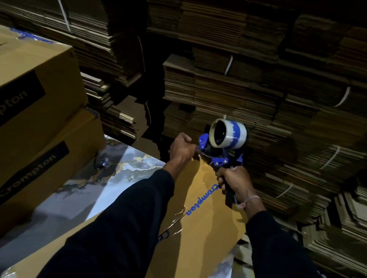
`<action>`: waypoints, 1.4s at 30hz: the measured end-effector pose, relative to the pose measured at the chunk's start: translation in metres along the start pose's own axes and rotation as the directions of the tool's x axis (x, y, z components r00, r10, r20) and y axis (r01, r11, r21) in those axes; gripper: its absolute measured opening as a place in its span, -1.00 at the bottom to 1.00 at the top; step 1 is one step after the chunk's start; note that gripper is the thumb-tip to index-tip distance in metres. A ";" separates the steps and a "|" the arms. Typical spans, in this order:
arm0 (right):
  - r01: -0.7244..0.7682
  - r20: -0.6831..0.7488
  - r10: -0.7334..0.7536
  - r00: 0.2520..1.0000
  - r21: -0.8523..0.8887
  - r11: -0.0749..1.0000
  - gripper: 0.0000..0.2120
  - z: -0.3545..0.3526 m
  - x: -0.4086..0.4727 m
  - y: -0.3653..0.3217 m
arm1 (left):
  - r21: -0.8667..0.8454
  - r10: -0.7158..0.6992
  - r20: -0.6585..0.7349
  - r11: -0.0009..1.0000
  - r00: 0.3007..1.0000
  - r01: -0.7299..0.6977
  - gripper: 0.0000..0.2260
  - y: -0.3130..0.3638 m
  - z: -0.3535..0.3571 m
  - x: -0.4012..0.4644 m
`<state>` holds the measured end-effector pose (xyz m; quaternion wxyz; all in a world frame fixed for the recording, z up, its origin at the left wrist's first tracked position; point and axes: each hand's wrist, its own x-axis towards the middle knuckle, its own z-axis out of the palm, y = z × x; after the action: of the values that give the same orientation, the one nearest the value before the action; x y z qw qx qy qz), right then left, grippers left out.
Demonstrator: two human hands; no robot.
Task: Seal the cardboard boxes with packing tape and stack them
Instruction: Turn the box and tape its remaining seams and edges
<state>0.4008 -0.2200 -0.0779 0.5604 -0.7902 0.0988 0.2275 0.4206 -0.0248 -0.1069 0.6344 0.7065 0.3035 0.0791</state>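
Head view: the box (196, 216) lies flat on the marbled bench (81, 196), its far edge at the bench's far edge, where both hands work. The right hand (234, 182) has its grip clenched round the handle of the blue tape gun (219, 150), which stands tilted with its roll (228, 133) uppermost and its mouth down at the box's far edge. The left hand (181, 149), fingers curled, presses at that same edge just beside the gun's mouth; whether its grip is pinching the tape end or only bearing on the cardboard cannot be told, as the fingertips are hidden. A glossy strip of tape (178, 217) runs along the box top towards the near side, between the two dark sleeves.

To the left, two sealed boxes are stacked, the upper one (25, 78) on the lower one (36, 160); the stack sits on the bench near the box, with a bare strip of marbled top between them. Behind the far edge and along the right, bundles of flat cardboard (237, 88), tied with white straps, rise like a wall close to the gun, leaving little room past the box's far and right edges. A dark gap opens between the bundles beyond the left hand.
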 end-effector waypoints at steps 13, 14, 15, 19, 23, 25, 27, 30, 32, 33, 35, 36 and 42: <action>-0.074 0.089 0.078 0.993 -0.041 0.996 -0.87 0.002 0.008 -0.011 | 0.162 0.000 0.077 0.987 0.997 -0.012 -0.67 -0.027 -0.003 0.014; -0.077 0.099 0.081 0.992 -0.036 0.996 -0.87 0.001 0.008 -0.011 | 0.166 -0.011 0.080 0.986 0.997 -0.003 -0.62 -0.026 -0.003 0.014; -0.080 0.109 0.083 0.991 -0.035 0.996 -0.89 0.000 0.007 -0.012 | 0.164 -0.022 0.094 0.986 0.995 0.006 -0.60 -0.024 -0.004 0.014; -0.078 0.147 0.085 0.985 -0.050 0.996 -0.90 -0.003 0.008 -0.014 | 0.217 -0.037 0.166 0.976 0.985 0.000 -0.67 -0.017 -0.007 0.011; -0.084 0.143 0.092 0.986 -0.059 0.995 -0.90 -0.001 0.008 -0.017 | 0.349 -0.020 0.226 0.935 0.974 -0.062 -0.70 -0.025 -0.011 0.011; -0.082 0.148 0.089 0.985 -0.054 0.995 -0.90 -0.001 0.008 -0.016 | 0.347 -0.001 0.244 0.934 0.970 -0.086 -0.83 -0.030 -0.013 0.014; -0.077 0.146 0.084 0.986 -0.053 0.996 -0.89 -0.002 0.007 -0.015 | 0.271 0.045 0.267 0.955 0.963 -0.120 -0.83 -0.032 -0.015 0.015; -0.074 0.138 0.082 0.987 -0.057 0.996 -0.89 -0.001 0.007 -0.016 | 0.154 0.113 0.318 0.974 0.941 -0.169 -0.48 -0.040 -0.013 0.022; -0.079 0.131 0.085 0.988 -0.050 0.996 -0.90 0.000 0.006 -0.018 | 0.148 0.114 0.352 0.973 0.929 -0.176 -0.52 -0.044 -0.007 0.026; -0.082 0.131 0.087 0.988 -0.045 0.996 -0.90 0.000 0.006 -0.018 | 0.163 0.112 0.358 0.970 0.927 -0.180 -0.57 -0.039 -0.008 0.022; -0.086 0.135 0.091 0.987 -0.039 0.996 -0.90 0.000 0.006 -0.018 | 0.172 0.132 0.360 0.964 0.924 -0.205 -0.74 -0.035 -0.007 0.017; -0.087 0.136 0.091 0.987 -0.035 0.996 -0.90 -0.001 0.006 -0.018 | 0.164 0.145 0.368 0.962 0.919 -0.217 -0.78 -0.034 -0.007 0.017; -0.114 0.145 0.113 0.983 -0.004 0.994 -0.91 -0.001 0.009 -0.017 | 0.189 0.128 0.512 0.948 0.849 -0.257 -0.78 -0.032 -0.013 0.017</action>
<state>0.4158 -0.2138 -0.0678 0.5540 -0.7635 0.1031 0.3156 0.4171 -0.0045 -0.1396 0.5849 0.8045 0.0661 -0.0791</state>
